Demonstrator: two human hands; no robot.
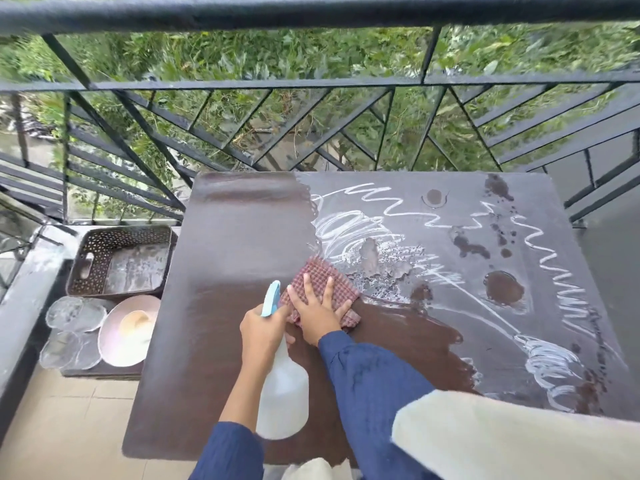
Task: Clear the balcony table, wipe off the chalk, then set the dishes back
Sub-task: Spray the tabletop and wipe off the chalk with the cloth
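The surface [225, 254] stands before me at twelve o'clock, with the railing [311, 84] just behind its far edge. My right hand [317, 313] lies flat on the cloth [318, 278], near the middle of the surface. My left hand [261, 327] is just beside it at nine o'clock and grips the bottle [284, 393], whose body lies at six o'clock of that hand, over the near part of the surface. Chalk [433, 220] lies on the surface from twelve round to four o'clock of the cloth, with puddles [504, 287] among it. Off the surface at nine o'clock, lower down, the basket [117, 261] sits behind the bowl [128, 330]. The plates [74, 313] lie at nine o'clock of the bowl.
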